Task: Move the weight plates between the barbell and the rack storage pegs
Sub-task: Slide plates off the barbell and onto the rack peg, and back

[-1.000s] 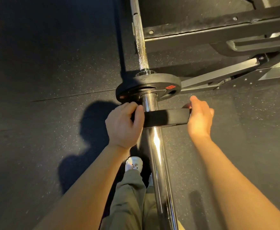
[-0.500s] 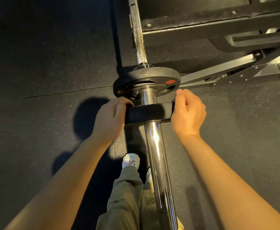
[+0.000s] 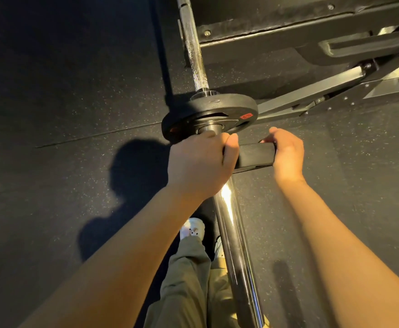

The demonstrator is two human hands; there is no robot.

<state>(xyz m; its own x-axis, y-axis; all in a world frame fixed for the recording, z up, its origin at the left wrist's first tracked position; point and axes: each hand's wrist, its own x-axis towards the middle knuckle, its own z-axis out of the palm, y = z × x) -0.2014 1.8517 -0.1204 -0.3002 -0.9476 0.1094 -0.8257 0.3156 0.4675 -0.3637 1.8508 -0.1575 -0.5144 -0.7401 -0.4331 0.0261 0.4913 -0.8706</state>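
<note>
On the dark rubber floor (image 3: 51, 114) at the left lies the person's shadow, and nothing else shows there. Moving right, the left hand (image 3: 199, 162) is clenched around the left edge of a small black plate (image 3: 255, 155), its fingers curled over the rim just where the plate meets the chrome sleeve (image 3: 235, 245) of the barbell (image 3: 193, 55). The plate is threaded on that sleeve, seen edge-on, standing crosswise to the bar, with its flat faces towards the larger plate (image 3: 208, 112) ahead and towards the person behind. The sleeve's long axis runs from the bottom edge of the view, between the forearms, up and slightly left to the knurled shaft beyond the larger plate. The small plate sits near the larger plate but apart from it, a gap showing between them. The right hand (image 3: 286, 155) grasps the plate's right edge, fingers wrapped over the far side. Both hands are about equally near, one on each side of the bar, so my judgement is that the plate can only travel along the sleeve's axis, either forward to seat against the larger plate or back off the free end. A red label (image 3: 247, 116) sits on the larger plate's face; its writing is too small to read. At the right stands the black rack frame (image 3: 312, 29); no storage pegs show.
</note>
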